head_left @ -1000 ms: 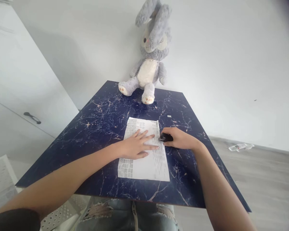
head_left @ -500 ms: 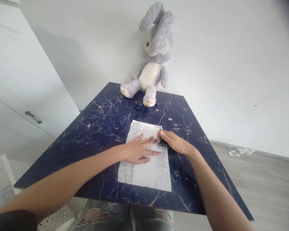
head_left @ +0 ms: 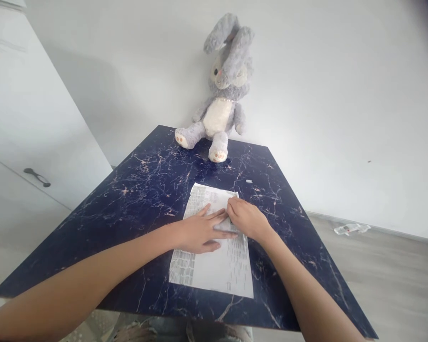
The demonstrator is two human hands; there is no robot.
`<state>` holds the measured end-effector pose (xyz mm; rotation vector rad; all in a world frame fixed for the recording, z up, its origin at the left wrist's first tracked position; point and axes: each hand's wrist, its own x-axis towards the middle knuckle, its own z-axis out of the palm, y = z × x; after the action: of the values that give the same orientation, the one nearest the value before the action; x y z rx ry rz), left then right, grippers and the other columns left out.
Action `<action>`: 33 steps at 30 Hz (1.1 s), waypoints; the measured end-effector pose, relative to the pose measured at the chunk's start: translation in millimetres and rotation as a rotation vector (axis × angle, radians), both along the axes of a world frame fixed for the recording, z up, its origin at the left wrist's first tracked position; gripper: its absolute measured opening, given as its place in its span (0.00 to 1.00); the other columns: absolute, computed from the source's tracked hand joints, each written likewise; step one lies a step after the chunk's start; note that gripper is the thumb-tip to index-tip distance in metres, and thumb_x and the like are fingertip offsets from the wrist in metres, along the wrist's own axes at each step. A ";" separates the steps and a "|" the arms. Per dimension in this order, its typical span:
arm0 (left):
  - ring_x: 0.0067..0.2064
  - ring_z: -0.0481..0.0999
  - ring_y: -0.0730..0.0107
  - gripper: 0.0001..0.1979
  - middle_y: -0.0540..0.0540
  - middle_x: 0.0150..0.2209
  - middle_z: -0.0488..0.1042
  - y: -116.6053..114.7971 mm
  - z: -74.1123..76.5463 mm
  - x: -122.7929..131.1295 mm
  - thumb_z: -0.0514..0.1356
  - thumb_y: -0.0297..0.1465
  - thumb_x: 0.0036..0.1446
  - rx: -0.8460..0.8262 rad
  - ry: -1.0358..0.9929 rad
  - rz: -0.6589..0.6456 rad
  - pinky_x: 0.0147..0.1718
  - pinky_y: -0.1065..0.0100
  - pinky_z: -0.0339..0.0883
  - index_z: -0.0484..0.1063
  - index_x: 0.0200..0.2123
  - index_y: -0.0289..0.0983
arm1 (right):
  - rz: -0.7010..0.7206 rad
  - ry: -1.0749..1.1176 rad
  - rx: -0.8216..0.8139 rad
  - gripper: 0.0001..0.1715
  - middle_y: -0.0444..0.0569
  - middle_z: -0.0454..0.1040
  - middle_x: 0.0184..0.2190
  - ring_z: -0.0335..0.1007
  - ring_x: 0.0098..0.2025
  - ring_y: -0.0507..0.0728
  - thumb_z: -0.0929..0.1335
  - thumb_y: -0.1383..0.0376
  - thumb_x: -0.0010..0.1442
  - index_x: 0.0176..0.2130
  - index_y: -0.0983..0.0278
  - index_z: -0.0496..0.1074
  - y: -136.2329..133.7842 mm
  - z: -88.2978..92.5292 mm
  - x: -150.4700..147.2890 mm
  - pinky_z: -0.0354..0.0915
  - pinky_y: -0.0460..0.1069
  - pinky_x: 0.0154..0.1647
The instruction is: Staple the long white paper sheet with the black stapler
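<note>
A white sheet of paper (head_left: pixel 210 270) with printed or drawn patches along its left side and rows of small marks on its right lies on the dark blue marbled table. Flat on the paper's middle, fingers spread, rests my left hand (head_left: pixel 201 232). My right hand (head_left: pixel 248 217) is closed over the paper's right edge, its fingertips close to the left hand's fingers. Whatever it holds is hidden beneath the fingers.
A grey plush rabbit (head_left: pixel 219 114) sits at the table's (head_left: pixel 135 209) far end against the wall. A small white piece (head_left: pixel 248 181) lies beyond the paper. White drawers with a dark handle (head_left: pixel 37 177) stand at left; a clear plastic wrapper (head_left: pixel 352 229) is on the floor.
My right hand has shifted slightly left onto the paper and turned over, covering the black object that showed under it before. My left hand stays flat. The view has tilted a little.
</note>
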<state>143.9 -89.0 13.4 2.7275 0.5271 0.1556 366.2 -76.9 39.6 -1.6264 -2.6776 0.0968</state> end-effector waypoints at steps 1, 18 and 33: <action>0.76 0.38 0.47 0.28 0.50 0.76 0.38 0.0 -1.2 0.0 0.51 0.42 0.70 0.004 -0.016 0.000 0.70 0.35 0.34 0.54 0.71 0.56 | -0.048 -0.021 -0.003 0.16 0.55 0.74 0.38 0.69 0.39 0.59 0.55 0.66 0.73 0.39 0.63 0.69 -2.0 -1.0 -4.0 0.59 0.50 0.37; 0.76 0.38 0.47 0.28 0.47 0.76 0.35 0.5 -3.0 -5.6 0.48 0.45 0.72 0.086 0.034 -0.012 0.69 0.35 0.37 0.48 0.73 0.58 | 0.172 0.319 -0.429 0.19 0.50 0.76 0.42 0.71 0.39 0.60 0.71 0.51 0.60 0.44 0.62 0.72 0.2 39.6 56.0 0.63 0.52 0.39; 0.37 0.76 0.63 0.19 0.42 0.35 0.77 23.0 14.1 -42.1 0.44 0.35 0.72 0.346 -0.593 0.458 0.40 0.62 0.69 0.74 0.39 0.39 | -0.461 0.349 0.000 0.08 0.59 0.80 0.42 0.78 0.44 0.65 0.66 0.62 0.63 0.42 0.63 0.70 12.2 -5.4 -71.4 0.65 0.51 0.39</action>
<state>101.7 -66.0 27.5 2.6183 0.9925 1.2218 294.7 -64.6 34.2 -1.9633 -2.0035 0.3383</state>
